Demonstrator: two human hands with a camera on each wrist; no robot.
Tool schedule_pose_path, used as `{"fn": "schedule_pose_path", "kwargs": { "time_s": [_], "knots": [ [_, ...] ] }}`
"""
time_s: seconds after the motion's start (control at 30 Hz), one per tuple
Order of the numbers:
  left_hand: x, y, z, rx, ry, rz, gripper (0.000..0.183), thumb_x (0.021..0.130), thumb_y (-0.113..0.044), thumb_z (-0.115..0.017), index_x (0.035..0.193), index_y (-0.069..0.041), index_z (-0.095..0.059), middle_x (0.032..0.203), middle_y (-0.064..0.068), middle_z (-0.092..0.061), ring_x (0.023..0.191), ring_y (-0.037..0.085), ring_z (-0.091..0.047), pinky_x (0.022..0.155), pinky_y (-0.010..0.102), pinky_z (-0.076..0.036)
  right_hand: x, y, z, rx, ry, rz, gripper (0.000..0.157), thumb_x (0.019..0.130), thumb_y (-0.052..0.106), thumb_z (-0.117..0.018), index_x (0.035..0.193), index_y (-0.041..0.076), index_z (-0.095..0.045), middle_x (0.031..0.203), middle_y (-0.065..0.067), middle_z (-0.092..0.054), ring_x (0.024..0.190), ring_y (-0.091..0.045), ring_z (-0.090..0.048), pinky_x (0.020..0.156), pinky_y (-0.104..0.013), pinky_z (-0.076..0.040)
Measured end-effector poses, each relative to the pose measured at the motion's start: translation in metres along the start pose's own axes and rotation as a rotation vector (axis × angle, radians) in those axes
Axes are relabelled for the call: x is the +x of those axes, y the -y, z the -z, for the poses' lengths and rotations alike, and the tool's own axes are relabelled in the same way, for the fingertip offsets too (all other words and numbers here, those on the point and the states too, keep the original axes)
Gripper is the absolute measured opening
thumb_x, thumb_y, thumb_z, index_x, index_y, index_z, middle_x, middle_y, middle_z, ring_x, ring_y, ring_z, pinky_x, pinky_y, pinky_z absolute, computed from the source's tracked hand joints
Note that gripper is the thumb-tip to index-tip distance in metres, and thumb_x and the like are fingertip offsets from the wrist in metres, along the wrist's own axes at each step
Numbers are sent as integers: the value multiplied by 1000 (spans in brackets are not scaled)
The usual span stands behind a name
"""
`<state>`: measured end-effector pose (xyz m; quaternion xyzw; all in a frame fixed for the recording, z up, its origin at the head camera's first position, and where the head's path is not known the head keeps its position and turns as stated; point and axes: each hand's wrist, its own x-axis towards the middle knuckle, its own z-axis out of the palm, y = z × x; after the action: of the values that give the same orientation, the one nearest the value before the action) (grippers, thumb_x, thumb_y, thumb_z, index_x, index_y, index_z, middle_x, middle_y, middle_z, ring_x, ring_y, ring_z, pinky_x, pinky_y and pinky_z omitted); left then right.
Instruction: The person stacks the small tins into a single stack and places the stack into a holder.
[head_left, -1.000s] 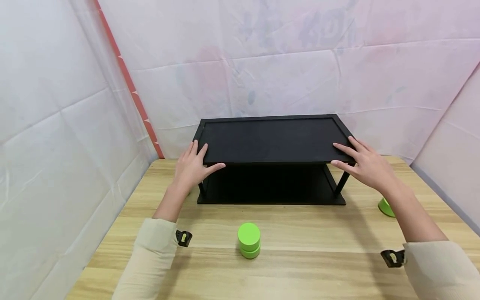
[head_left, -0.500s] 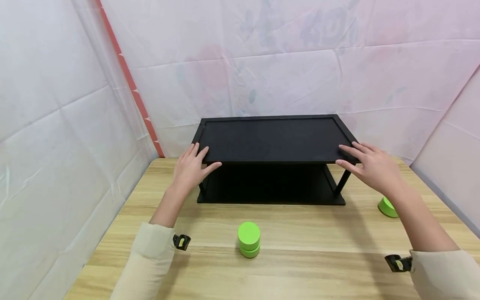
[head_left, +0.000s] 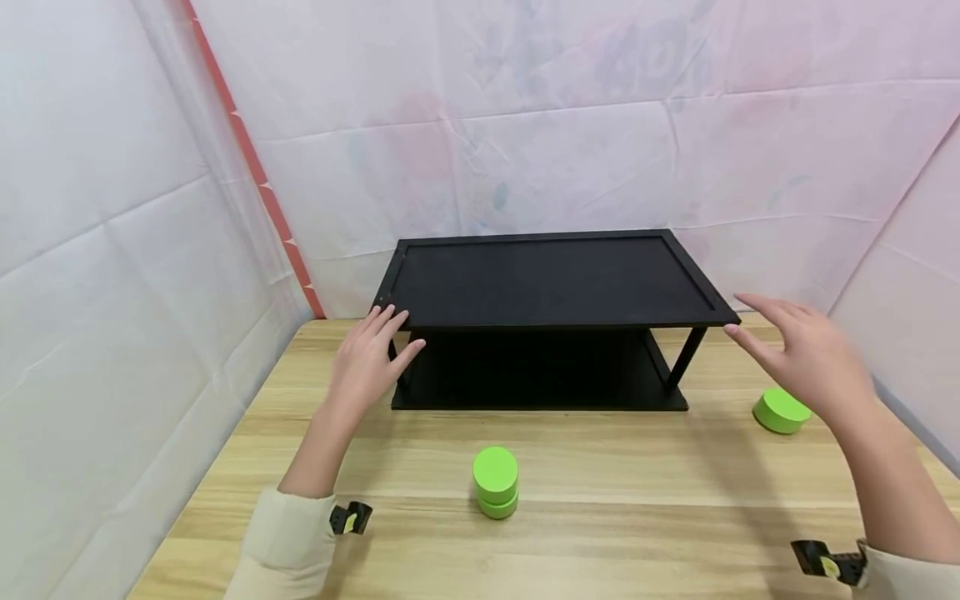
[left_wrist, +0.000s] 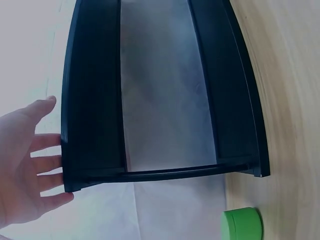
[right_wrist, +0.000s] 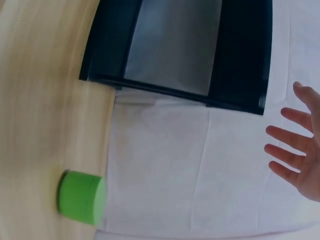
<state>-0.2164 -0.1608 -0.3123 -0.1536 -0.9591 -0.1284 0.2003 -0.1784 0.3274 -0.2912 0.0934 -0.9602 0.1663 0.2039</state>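
A black two-tier rack (head_left: pixel 555 279) stands on the table against the cloth at the back, with posts joining its top board to its base. My left hand (head_left: pixel 366 358) is spread at the front left corner, its fingertips on the edge of the top board. Off the front right corner hovers my right hand (head_left: pixel 810 350), its fingers extended and apart from the rack in the right wrist view. Nothing is held by either hand. A green round container (head_left: pixel 496 477) stands in front of the rack. Another green round container (head_left: pixel 782 410) is below the right hand.
A third green container (left_wrist: pixel 242 224) shows past the rack's left end in the left wrist view; the left arm hides it from the head camera. White cloth walls (head_left: pixel 150 250) enclose the wooden table (head_left: pixel 600 533) at the back and sides.
My right hand has left the rack's top board and moved right, uncovering the corner and more of the right green container. The left hand has slid slightly left and towards me.
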Motion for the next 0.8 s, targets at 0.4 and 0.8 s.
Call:
{"fn": "schedule_pose_path", "kwargs": {
  "time_s": [0.4, 0.8],
  "knots": [
    [-33, -2, -11, -255, -426, -361, 35, 90, -31, -60, 108, -1, -66, 116, 11, -60, 109, 27, -53, 94, 37, -40, -32, -30, -6, 39, -44, -138, 54, 95, 35, -50, 137, 2, -40, 125, -36, -40, 111, -55, -33, 86, -67, -23],
    [-61, 1, -48, -1171, 388, -276, 43, 87, -2, -62, 129, -2, -50, 130, 12, -50, 121, 25, -44, 101, 40, -33, -52, -64, -26, 105, 26, -286, 64, 96, 36, -46, 141, -4, -25, 131, -39, -30, 109, -60, -31, 83, -69, -24]
  ]
}}
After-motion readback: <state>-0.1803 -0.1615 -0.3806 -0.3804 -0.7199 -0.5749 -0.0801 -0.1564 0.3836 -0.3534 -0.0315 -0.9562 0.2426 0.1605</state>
